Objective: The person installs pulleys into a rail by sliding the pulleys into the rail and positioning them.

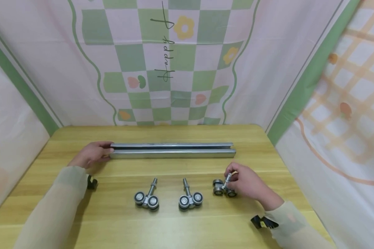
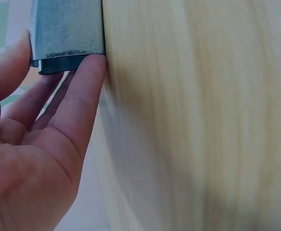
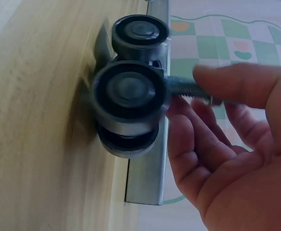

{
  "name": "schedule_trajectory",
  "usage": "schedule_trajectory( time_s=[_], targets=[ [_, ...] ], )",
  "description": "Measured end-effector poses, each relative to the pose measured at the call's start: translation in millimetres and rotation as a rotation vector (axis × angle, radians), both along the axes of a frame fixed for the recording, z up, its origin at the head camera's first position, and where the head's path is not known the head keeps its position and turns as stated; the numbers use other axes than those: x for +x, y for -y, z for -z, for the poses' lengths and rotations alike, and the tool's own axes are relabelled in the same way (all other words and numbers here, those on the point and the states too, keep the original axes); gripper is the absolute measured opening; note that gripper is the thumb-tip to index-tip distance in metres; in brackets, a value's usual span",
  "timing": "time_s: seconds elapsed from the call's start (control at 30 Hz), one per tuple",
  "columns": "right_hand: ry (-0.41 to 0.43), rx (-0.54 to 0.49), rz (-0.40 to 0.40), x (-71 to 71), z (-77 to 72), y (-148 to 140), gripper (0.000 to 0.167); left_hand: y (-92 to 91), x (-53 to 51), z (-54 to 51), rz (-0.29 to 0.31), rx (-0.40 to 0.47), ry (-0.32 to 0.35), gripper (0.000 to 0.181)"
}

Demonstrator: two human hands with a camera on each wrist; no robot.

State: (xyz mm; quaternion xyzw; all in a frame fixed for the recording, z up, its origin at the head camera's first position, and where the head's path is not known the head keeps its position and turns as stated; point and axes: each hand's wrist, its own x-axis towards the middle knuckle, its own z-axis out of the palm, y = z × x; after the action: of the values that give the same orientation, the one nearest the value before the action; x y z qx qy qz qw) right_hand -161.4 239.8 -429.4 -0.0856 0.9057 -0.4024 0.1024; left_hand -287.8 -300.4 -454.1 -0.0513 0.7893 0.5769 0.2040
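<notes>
A straight metal channel rail (image 1: 172, 154), slotted along its length, lies across the table. My left hand (image 1: 93, 154) grips its left end; up close, the thumb lies along one side and the fingertips touch the cut end (image 2: 68, 60). To the right, my right hand (image 1: 247, 181) pinches the threaded bolt of a roller trolley (image 1: 218, 187) between thumb and fingers. In the right wrist view this trolley's wheels (image 3: 128, 91) look dark-faced with metal rims, slightly blurred. Whether they touch the table I cannot tell.
Two more roller trolleys, one left (image 1: 147, 200) and one right of centre (image 1: 190, 200), rest on the wooden table (image 1: 112, 228) nearer me, bolts pointing away. Behind the table's far edge hangs a checked fabric (image 1: 187, 55); printed cloth (image 1: 346, 138) also hangs at the right.
</notes>
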Motion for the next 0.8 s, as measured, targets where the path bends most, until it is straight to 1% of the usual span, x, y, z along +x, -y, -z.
schedule_trajectory(
  time_s=[0.13,0.23,0.33,0.43,0.57,0.67,0.8],
  targets=[
    [-0.007,0.024,-0.063,3.5,-1.0,-2,0.024,-0.3,1.2,-0.4,-0.005,0.011,-0.001,0.062],
    [-0.005,-0.013,-0.079,5.6,-4.1,-5,0.021,0.0,1.8,-0.9,-0.005,0.02,-0.002,0.062],
    [-0.006,-0.06,-0.094,7.1,-8.2,-7,0.022,0.5,1.9,-1.0,-0.011,0.025,0.004,0.061],
    [-0.019,-0.068,-0.112,7.8,-10.6,-9,0.024,0.6,1.8,-1.2,-0.007,0.023,0.005,0.061],
    [-0.043,-0.026,-0.113,10.1,-9.6,-9,0.021,-0.2,1.9,-1.1,0.0,0.015,0.004,0.062],
    [-0.059,0.007,-0.1,12.3,-7.4,-9,0.016,-0.4,1.8,-1.0,0.004,0.01,0.005,0.062],
    [-0.077,0.039,-0.071,14.0,-5.9,-10,0.015,-0.8,1.9,-0.6,0.01,0.009,0.001,0.063]
  ],
)
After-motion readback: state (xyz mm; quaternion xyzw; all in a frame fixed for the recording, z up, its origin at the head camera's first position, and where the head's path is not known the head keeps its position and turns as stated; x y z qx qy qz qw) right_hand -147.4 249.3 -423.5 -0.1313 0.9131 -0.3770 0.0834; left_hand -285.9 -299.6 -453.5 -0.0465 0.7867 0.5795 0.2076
